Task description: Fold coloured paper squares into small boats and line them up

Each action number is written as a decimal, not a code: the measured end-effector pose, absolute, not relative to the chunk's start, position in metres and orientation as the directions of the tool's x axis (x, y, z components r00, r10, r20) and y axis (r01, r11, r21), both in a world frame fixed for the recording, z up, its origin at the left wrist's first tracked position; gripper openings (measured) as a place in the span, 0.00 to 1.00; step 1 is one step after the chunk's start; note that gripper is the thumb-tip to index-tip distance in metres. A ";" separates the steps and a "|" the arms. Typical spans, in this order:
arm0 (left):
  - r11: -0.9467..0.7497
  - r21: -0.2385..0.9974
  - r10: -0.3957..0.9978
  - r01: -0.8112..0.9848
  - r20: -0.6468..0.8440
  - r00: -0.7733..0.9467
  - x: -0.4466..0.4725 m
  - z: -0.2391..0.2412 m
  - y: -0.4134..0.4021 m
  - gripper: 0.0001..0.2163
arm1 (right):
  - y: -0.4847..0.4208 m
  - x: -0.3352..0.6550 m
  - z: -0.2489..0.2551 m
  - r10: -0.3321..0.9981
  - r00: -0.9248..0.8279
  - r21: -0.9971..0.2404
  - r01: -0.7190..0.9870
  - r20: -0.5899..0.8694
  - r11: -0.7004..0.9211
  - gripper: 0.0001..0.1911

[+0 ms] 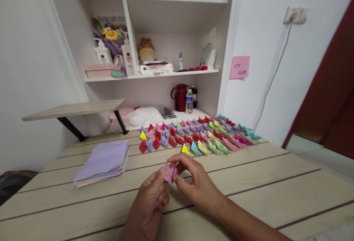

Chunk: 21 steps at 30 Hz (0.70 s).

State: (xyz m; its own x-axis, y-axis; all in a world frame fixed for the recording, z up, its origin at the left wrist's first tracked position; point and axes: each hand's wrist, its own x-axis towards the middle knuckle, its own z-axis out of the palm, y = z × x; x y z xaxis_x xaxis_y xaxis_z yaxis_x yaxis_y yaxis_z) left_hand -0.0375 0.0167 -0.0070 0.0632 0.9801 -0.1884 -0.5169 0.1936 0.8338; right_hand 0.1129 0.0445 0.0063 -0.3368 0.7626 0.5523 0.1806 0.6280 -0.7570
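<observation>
Pink folded paper [169, 174], small, pointed corners; left fingers [158, 175] pinching it, right fingers [180, 182] holding edge.

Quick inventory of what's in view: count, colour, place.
Table: one, beige, foreground
Folded paper: one, pink, centre foreground
Paper boats: dozens, mixed colours, table's rear
Paper stack: one, lilac on top, table's left
Riser: one, wooden, table's left rear
Shelving: one, white, background
Jug: one, red, shelving's bottom
Water bottle: one, clear, beside jug
Pump bottles: two, white, shelving's left
Note: one, pink, right wall
Socket: one, white, right wall
Left hand, right hand: two, bare, touching folded paper
</observation>
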 end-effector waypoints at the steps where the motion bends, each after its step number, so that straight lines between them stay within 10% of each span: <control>1: 0.195 0.834 0.980 -0.516 -0.189 0.065 -0.037 -0.007 0.017 0.24 | 0.044 0.113 0.006 0.765 -0.337 -0.759 0.183 0.548 0.625 0.19; 21: 0.190 0.821 0.981 -0.538 -0.173 0.083 -0.035 -0.008 0.021 0.18 | 0.046 0.110 0.003 0.791 -0.278 -0.773 0.197 0.545 0.603 0.12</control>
State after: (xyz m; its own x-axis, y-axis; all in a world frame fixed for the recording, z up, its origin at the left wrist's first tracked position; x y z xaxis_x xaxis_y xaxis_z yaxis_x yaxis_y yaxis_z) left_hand -0.0346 0.0209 -0.0077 0.0834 0.9814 -0.1728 -0.5380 0.1903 0.8212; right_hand 0.1097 0.0462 0.0031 -0.2783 0.7906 0.5454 0.1969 0.6027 -0.7733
